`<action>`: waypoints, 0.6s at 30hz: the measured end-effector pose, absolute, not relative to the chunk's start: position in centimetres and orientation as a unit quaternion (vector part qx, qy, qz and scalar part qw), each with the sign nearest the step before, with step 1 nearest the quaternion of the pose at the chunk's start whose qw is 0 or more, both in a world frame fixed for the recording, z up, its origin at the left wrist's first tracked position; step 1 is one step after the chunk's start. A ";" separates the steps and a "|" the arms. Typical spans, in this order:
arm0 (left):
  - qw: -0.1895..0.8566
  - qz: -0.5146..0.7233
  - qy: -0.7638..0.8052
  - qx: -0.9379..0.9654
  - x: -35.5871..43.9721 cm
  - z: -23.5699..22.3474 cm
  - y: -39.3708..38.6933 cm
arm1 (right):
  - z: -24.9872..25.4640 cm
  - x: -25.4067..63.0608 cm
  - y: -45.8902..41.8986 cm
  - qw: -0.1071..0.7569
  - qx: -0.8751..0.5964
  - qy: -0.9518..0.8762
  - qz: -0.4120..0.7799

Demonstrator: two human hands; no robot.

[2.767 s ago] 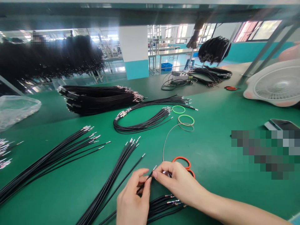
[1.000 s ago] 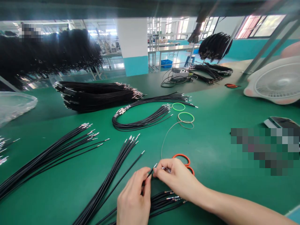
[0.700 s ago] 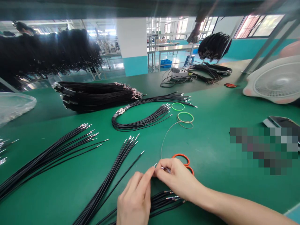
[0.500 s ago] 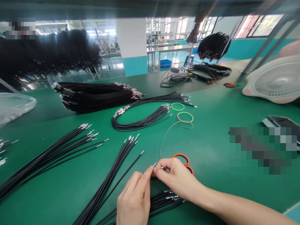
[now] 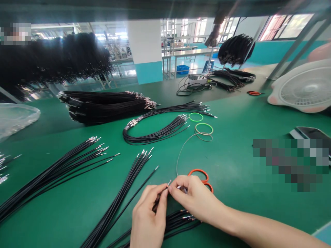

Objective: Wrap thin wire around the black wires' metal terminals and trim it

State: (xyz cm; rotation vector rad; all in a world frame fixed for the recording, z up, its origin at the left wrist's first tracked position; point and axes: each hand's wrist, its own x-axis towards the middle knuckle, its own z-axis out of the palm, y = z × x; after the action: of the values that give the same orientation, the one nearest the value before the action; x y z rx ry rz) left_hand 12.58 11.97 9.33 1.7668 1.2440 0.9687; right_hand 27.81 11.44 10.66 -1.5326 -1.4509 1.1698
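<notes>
Cable [image 5: 169, 184], thin and black with a silvery tip, is held above the green table [image 5: 227, 172] by the left hand [image 5: 150, 213], pinched between thumb and forefinger just below that tip. At the tip, the right hand [image 5: 197, 194] is bent, fingertips drawn together; whether cable or thin cord [image 5: 181, 151] is gripped there cannot be told. The cord is looped at a green ring [image 5: 204, 123] farther back. Orange handles [image 5: 198, 169] are seen just beyond the right hand; whether they are held cannot be told. Loose black cables [image 5: 176, 220] are laid beneath the hands. The cable is judged light, springy rather than limp, and possibly slick along its sheath; the tip is considered more easily damaged. Hold is best taken on the sheath, close to the tip, with light pressure.
</notes>
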 end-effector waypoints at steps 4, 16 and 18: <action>0.405 0.360 0.508 0.670 12.4 9.3 12.3 | 10.6 27.8 11.3 0.345 -0.601 -0.560 0.455; 0.418 0.383 0.521 0.638 12.3 8.6 12.5 | 10.6 27.6 11.4 0.395 -0.573 -0.483 0.531; 0.398 0.396 0.527 0.638 12.5 8.6 12.4 | 10.6 27.5 11.4 0.404 -0.572 -0.481 0.528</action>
State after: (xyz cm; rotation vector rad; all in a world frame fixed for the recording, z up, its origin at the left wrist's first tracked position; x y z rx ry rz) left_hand 12.53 12.40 8.56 1.6159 1.3337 1.0034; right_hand 27.54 11.41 10.63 -1.4431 -1.2139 1.3328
